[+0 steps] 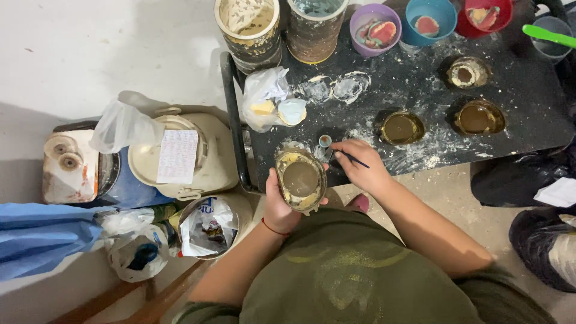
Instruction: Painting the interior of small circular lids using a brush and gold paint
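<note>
Your left hand (281, 204) grips a round mould (300, 179) w/ brown fill just off the worktop (420, 90) edge, right hand (365, 165) pinches a thin brush (354, 158) by a small pot (324, 141); three similar filled moulds (402, 127) sit done-looking, this one's in progress.

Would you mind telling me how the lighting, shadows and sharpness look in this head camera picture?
Head view: light is soft and even, with no harsh glare; a broad shadow darkens the pale floor at left; the left hand gripping the round mould and the right hand with the thin brush are fairly sharp; the cups along the top edge bend outward, a wide-lens distortion.
</note>
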